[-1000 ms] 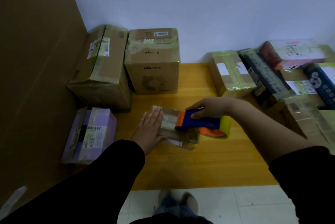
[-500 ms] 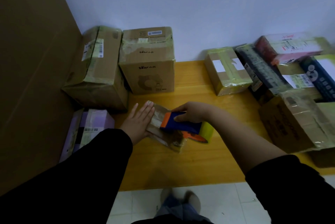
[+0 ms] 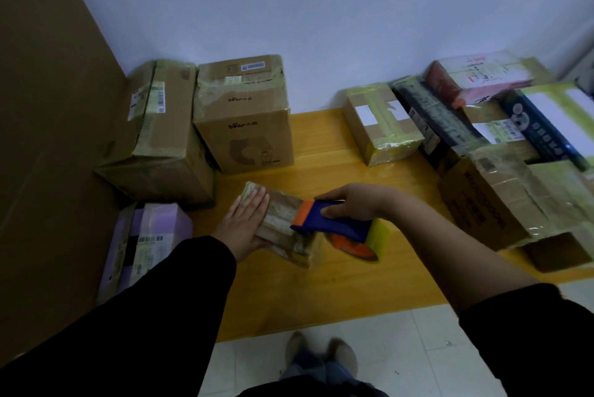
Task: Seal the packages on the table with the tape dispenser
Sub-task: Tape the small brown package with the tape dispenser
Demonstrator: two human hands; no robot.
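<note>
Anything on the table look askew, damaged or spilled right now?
No spill visible. The large carton at far left sits tilted, its lower front edge dented. The brown box on the right lies askew among heaped parcels. The small package under the left hand looks crumpled where the right hand holds the tape dispenser.

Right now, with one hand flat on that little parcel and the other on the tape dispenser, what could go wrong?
The left hand lies flat on the small package, close to the orange front of the tape dispenser; its cutter might catch the fingers. The package is pressed down rather than clamped, so it could slide or twist when the right hand pulls, wrinkling the tape.
</note>
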